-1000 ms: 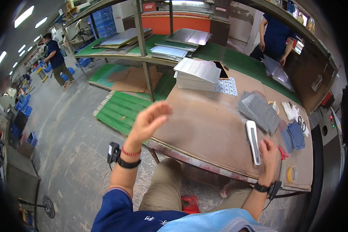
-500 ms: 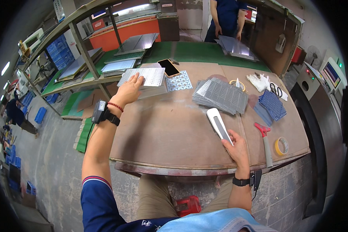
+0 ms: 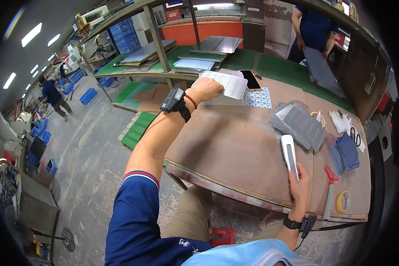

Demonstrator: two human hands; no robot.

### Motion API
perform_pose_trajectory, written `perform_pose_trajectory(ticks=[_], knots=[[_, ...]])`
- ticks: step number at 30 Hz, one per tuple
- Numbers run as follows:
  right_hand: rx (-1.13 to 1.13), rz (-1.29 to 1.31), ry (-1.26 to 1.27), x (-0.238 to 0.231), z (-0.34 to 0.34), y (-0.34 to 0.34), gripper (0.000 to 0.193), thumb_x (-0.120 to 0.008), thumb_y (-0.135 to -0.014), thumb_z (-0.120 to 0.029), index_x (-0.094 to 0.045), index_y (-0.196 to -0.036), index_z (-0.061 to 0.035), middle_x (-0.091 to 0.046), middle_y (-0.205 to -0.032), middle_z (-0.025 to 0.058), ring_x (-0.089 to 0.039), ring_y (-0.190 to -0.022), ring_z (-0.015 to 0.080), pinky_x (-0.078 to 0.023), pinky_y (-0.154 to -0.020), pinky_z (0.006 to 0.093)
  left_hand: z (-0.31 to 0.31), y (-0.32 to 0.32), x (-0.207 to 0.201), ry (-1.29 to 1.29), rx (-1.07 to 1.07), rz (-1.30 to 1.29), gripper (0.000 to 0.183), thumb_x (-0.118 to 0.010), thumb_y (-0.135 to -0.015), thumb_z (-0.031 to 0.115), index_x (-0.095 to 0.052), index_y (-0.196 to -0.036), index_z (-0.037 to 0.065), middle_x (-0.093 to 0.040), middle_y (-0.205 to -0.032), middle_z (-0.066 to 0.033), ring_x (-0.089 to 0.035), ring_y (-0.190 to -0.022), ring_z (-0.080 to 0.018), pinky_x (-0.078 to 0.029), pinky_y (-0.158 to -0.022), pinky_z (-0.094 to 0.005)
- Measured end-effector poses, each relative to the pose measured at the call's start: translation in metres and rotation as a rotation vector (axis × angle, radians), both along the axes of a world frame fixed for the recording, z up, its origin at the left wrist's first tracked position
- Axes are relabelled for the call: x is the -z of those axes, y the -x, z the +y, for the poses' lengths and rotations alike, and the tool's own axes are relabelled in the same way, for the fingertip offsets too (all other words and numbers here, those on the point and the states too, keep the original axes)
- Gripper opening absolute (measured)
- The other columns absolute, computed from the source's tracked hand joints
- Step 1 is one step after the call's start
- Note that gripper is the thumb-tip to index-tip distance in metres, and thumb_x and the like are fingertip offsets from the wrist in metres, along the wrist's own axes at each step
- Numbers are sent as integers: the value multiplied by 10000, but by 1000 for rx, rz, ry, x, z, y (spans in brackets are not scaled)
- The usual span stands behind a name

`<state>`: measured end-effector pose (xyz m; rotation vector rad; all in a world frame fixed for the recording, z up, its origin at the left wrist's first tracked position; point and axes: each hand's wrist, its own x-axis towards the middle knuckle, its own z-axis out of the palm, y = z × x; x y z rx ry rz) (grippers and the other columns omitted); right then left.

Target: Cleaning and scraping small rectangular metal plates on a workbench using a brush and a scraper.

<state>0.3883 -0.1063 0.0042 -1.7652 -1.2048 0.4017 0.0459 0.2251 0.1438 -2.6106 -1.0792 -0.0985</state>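
At the far side of the brown-topped table, my left hand has its fingers curled over a thin whitish sheet covered in rows of small marks. The sheet lies tilted on top of a pale stack. My right hand is wrapped round the lower end of a white handheld tool with a grey strip along its face, near the table's front edge. Beyond the tool lies a pile of grey patterned sheets. A blue-and-white patterned sheet rests beside the stack, next to a phone.
On the table's right are a red-headed scraper, yellow tape roll, blue patterned pieces, scissors and white gloves. A metal rack post stands at the left. Across the table a person handles a dark panel.
The view has swung left, so the table appears farther right. My left fingers, earlier spread flat on the whitish sheet, are now curled at it. My right hand still holds the white tool.
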Motion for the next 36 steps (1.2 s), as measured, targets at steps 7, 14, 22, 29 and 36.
perform_pose_trajectory(ticks=[7,14,22,29,36], knots=[[17,32,24,-9,1,6,457,-691,-842,-168,-605,-1240,42,-691,-1010,252,-687,-924,319,-518,-807,380,6,5,-20,49,69,34,198,-730,-762,195,-738,-953,144,-716,-906,-143,-684,-895,-343,-541,-767,-457],[1,-38,24,-10,-1,6,458,-688,-844,-183,-606,-1243,26,-686,-1010,259,-683,-930,342,-518,-808,394,10,2,-23,156,-30,91,487,-754,-738,165,-652,-1214,147,-715,-962,-154,-673,-949,-343,-532,-826,-453],[-1,-67,17,-18,-3,9,463,-677,-854,-200,-601,-1245,36,-680,-1021,276,-677,-951,376,-517,-817,413,12,7,-34,201,52,19,360,-772,-710,160,-725,-1065,135,-716,-925,-134,-666,-906,-349,-528,-796,-434],[6,-74,37,-15,-3,5,454,-678,-854,-210,-611,-1237,26,-683,-1024,271,-679,-945,382,-517,-818,418,7,10,-45,224,107,28,281,-766,-721,197,-747,-995,135,-715,-873,-133,-660,-839,-342,-521,-755,-429],[3,-70,-5,-11,-3,4,455,-673,-852,-223,-617,-1232,21,-682,-1039,264,-669,-962,392,-514,-829,428,-2,13,-56,-98,41,-107,230,-640,-873,281,-758,-1025,156,-706,-899,-155,-670,-826,-356,-534,-742,-443]])
